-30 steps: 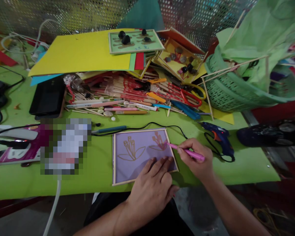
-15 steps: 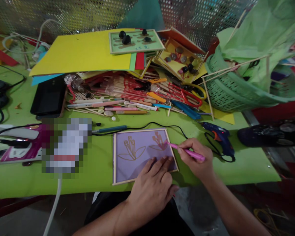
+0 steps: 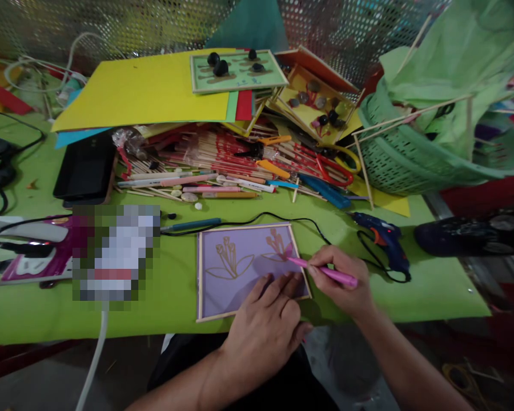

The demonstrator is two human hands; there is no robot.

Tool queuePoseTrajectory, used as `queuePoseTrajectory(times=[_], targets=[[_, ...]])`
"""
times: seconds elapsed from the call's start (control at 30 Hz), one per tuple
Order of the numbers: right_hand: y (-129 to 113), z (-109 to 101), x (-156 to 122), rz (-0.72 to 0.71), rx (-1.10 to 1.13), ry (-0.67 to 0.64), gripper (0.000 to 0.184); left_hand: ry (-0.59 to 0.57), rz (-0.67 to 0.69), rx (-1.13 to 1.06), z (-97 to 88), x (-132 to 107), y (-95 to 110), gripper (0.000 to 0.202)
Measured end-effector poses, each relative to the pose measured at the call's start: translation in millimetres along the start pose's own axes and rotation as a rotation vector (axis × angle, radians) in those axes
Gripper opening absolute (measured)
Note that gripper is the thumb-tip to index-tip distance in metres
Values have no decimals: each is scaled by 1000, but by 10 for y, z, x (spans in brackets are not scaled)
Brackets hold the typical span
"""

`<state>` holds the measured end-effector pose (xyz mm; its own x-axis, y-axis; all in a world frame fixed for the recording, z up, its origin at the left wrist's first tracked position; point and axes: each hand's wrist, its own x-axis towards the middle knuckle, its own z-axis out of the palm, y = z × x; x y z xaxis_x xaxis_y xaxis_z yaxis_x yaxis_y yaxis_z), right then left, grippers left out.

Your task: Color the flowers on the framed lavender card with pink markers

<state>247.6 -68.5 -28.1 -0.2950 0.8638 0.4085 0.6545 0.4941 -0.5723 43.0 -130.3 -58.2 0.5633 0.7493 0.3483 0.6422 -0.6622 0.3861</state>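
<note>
A purple card [image 3: 240, 274] framed with thin wooden sticks lies on the green table cover in front of me. It carries two flower drawings, one gold at the left and one pinkish at the right. My right hand [image 3: 342, 279] grips a pink marker [image 3: 321, 270], its tip touching the right flower near the card's right edge. My left hand [image 3: 268, 325] rests flat on the card's lower right corner, fingers stretched out and pressing it down.
A blue glue gun [image 3: 379, 237] with a black cord lies right of the card. Behind are a heap of sticks, pens and red scissors [image 3: 329, 165], yellow paper [image 3: 145, 91], framed pebble pictures [image 3: 235, 71], a black phone [image 3: 85, 168] and a green basket [image 3: 411, 154].
My right hand has shifted slightly down and left, bringing the marker tip lower on the right flower. The left hand has stayed on the card.
</note>
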Motion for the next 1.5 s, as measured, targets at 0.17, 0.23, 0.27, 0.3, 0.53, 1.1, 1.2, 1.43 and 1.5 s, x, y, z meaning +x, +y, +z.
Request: queuePoseTrajectory(times=[0.17,0.23,0.27,0.3,0.53,1.1,1.2,1.43,1.5], targets=[[-2,-2,22,29,-53,64,12,-8,4,-3,-15,6,-4,26],[-8,-6,30,29,-52,78,12,-7,5,-7,-19,7,-3,27],[-11,-8,30,32,-41,75,12,-5,5,-8,-19,8,-2,26],[-12,-10,28,38,-25,64,13,-3,4,-8,-19,8,-2,26],[-7,-18,13,39,45,1,12,-3,-1,-10,-7,9,0,25],[32,13,1,72,29,11,9,-21,-1,-6,-24,20,0,26],[29,16,9,68,24,27,10,-16,1,-7,-20,20,-3,27],[10,25,48,90,13,37,7,-20,-3,-20,-18,11,2,26],[9,26,43,93,4,42,8,-20,1,-20,-21,10,2,28]])
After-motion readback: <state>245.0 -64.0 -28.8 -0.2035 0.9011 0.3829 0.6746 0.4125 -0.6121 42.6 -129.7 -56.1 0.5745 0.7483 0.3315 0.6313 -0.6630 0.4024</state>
